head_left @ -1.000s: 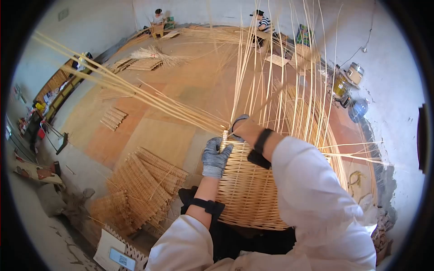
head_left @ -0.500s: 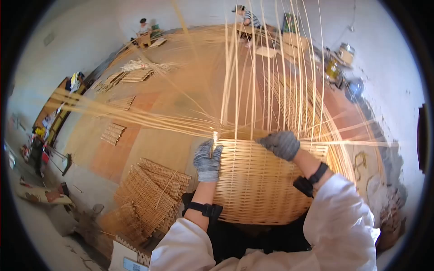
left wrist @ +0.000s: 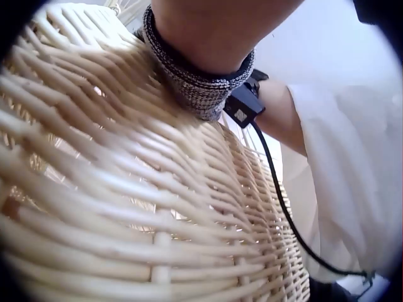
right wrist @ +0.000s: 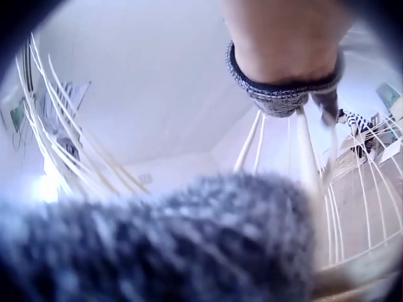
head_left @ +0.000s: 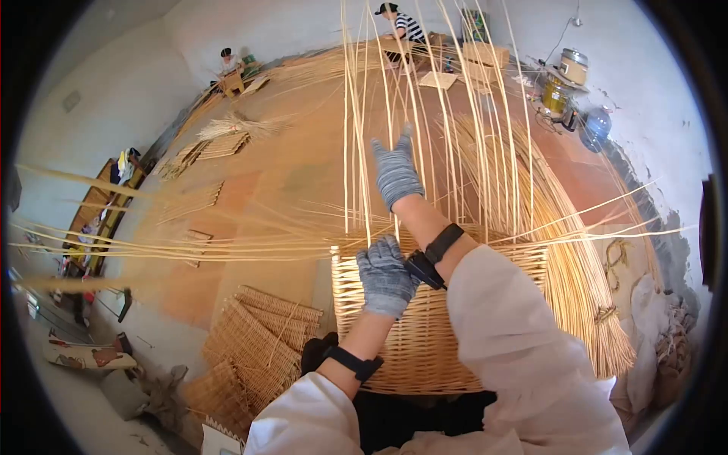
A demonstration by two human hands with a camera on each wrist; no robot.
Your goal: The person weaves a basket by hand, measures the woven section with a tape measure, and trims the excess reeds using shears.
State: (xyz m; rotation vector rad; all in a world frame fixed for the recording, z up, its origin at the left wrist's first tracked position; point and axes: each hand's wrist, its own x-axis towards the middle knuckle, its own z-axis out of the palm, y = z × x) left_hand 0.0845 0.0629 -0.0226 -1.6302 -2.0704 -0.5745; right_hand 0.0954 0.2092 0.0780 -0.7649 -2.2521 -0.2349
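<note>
A woven wicker basket (head_left: 432,341) stands before the person, tall upright rods (head_left: 347,152) rising from its top edge. The gloved left hand (head_left: 387,278) grips that edge near the left corner, fingers bent over it around the rod bases; its fingertips are partly hidden. Above it, the gloved right hand (head_left: 398,171) reaches up among the rods with two fingers spread apart and straight, beside a rod. The left wrist view shows the weave (left wrist: 157,207) close up below the glove cuff (left wrist: 195,91). In the right wrist view, a blurred grey glove (right wrist: 189,239) fills the lower part.
Long rods (head_left: 250,246) stick out left of the basket, others right. A rod bundle (head_left: 576,280) lies on the right, stacked woven panels (head_left: 258,334) lower left. Two people sit at the back; a water bottle (head_left: 596,127) and metal pot (head_left: 574,66) are at the right wall.
The left hand has moved right along the edge from the corner. The right hand has left the edge, where it was farther right, and risen among the rods. The view has shifted.
</note>
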